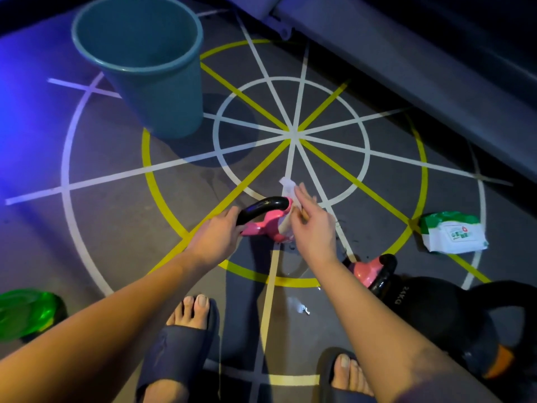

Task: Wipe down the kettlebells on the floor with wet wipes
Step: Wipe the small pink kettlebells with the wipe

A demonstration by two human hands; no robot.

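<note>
Curled round the black handle, the left hand [216, 231] steadies the pink kettlebell [268, 225] at lower centre while the right hand [315, 228], fingers nearly straight, presses a wet wipe [286, 187] on its side, so the wiping seems underway, with the second pink kettlebell [367, 271] and the black 24KG kettlebell [441, 312] at lower right probably left to do.

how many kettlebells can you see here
3: pink kettlebell gripped by the left hand, centre; second pink kettlebell right of it; black kettlebell lower right. More may be hidden.
</note>
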